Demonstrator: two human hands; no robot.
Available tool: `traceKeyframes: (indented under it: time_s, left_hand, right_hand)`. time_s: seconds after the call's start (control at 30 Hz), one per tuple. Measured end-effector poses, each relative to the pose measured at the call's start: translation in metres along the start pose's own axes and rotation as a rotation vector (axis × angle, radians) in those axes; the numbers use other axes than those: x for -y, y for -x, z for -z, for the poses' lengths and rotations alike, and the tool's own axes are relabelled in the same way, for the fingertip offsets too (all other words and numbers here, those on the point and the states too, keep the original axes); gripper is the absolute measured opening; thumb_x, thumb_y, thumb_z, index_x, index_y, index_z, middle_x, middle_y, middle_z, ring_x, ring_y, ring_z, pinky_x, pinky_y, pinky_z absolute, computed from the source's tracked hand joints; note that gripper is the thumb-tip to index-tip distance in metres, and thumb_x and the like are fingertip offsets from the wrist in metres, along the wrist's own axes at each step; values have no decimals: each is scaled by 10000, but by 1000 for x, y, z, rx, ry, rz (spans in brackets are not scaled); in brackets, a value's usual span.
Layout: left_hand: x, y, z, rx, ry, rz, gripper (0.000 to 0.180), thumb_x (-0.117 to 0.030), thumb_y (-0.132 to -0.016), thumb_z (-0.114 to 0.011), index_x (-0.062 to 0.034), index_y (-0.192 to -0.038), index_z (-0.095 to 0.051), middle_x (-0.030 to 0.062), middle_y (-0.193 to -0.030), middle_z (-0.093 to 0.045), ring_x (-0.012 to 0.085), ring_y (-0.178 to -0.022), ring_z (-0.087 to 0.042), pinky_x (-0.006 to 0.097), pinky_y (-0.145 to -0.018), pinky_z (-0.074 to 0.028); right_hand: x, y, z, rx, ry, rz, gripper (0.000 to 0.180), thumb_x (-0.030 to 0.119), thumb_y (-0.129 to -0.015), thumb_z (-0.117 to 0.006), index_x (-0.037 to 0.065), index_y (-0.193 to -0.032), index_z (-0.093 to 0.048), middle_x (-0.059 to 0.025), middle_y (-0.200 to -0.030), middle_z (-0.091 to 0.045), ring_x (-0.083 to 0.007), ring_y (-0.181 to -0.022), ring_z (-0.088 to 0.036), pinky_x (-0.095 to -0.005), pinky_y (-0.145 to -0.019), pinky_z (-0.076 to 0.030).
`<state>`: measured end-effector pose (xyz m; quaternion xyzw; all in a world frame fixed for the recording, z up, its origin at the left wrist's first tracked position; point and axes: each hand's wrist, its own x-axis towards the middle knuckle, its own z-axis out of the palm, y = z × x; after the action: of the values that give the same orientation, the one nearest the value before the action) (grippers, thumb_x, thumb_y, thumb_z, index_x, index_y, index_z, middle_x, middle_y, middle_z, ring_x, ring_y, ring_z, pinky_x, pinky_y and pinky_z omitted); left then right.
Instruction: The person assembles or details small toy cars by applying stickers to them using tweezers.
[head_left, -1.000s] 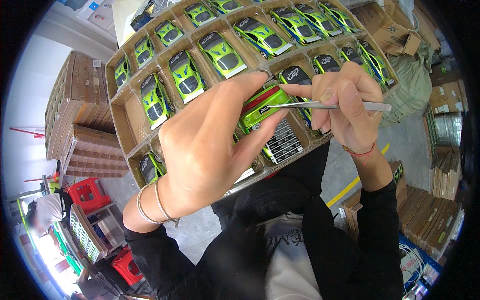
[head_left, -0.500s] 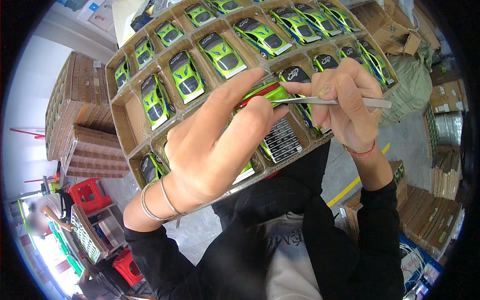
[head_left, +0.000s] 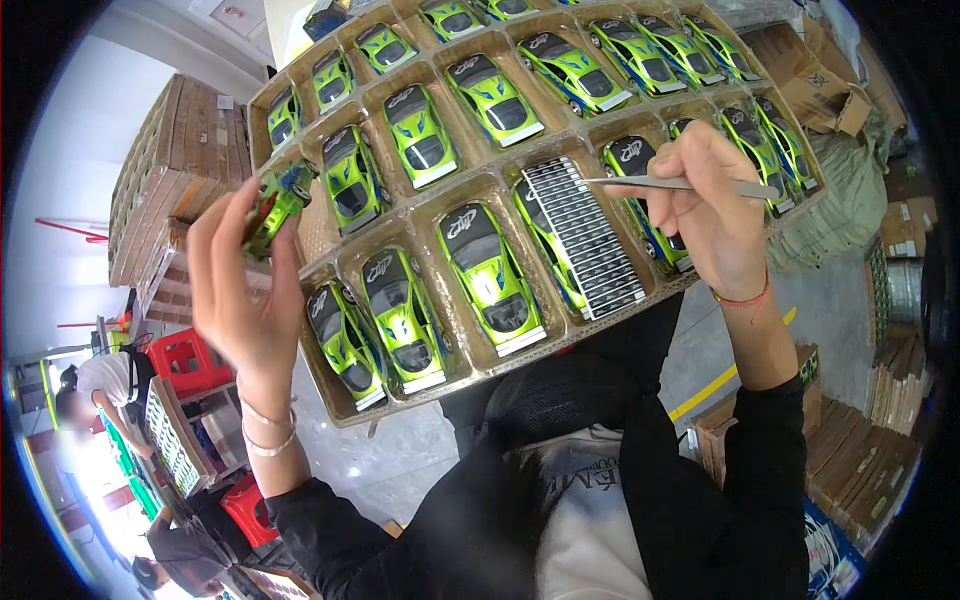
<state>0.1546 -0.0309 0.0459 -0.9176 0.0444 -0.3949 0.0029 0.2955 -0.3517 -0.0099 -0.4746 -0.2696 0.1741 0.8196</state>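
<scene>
My left hand (head_left: 245, 290) is closed around a green toy car (head_left: 284, 200), held tilted above the left end of a brown moulded tray (head_left: 465, 185). Part of that car is hidden behind the fingers. In my right hand (head_left: 718, 215) is a pair of metal tweezers (head_left: 640, 182), gripped between thumb and fingers, tips pointing left. Below the tips, a striped black-and-white sticker sheet (head_left: 585, 240) lies across a compartment, partly over another car. Green toy cars with dark windows, such as one car (head_left: 490, 278) in the near row, sit in the tray's compartments.
Stacks of brown trays (head_left: 180, 180) stand at the left, near red stools (head_left: 190, 362). Another person (head_left: 105, 385) is at a bench there. An opened cardboard box (head_left: 815, 85) and a pale green sack (head_left: 835, 215) lie at the right, above stacked cardboard (head_left: 860, 450).
My left hand has carried the car from mid-tray to the tray's left end, away from the tweezers. The sticker sheet is now uncovered. My right hand still grips the tweezers.
</scene>
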Motion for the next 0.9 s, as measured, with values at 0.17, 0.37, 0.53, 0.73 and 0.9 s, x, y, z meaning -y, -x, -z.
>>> traceKeyframes:
  time_s: [0.17, 0.37, 0.53, 0.73, 0.9]
  left_hand:
    - [41, 33, -17, 201, 159, 114, 260, 5, -815, -742, 1, -1060, -655, 144, -1024, -644, 255, -929, -653, 324, -814, -528]
    - [79, 9, -46, 202, 330, 313, 87, -67, -841, -718, -9, -904, -701, 141, -884, -695, 272, -848, -677, 337, -785, -520]
    - [161, -48, -88, 532, -37, 66, 172, -96, -813, -728, -38, -975, -732, 147, -930, -709, 274, -810, -678, 387, -734, -532]
    - [196, -59, -90, 948, 419, 433, 308, -118, -782, -788, -54, -1078, -732, 79, -868, -693, 144, -679, -626, 283, -594, -515]
    - [188, -55, -97, 794, 378, 428, 286, -104, -835, -752, -50, -1112, -702, 45, -843, -657, 97, -623, -578, 246, -509, -481]
  right_hand:
    - [-3, -2, -5, -26, 109, -65, 286, 207, -1034, -504, -31, -916, -611, -117, -760, -632, -141, -663, -616, -241, -584, -486]
    - [-6, -5, -4, -88, 275, -139, 299, 226, -1022, -534, -31, -899, -625, -102, -750, -629, -130, -678, -612, -241, -585, -467]
    - [-3, -9, -9, -126, 313, -152, 302, 234, -1014, -551, -30, -894, -632, -87, -744, -628, -126, -665, -604, -243, -585, -451]
    - [-5, -6, -6, -147, 302, -144, 302, 234, -1014, -551, -30, -895, -638, -88, -714, -626, -121, -645, -589, -242, -581, -449]
    - [-5, -6, -2, -146, 288, -146, 304, 233, -1015, -549, -34, -905, -645, -94, -710, -631, -117, -633, -582, -239, -581, -448]
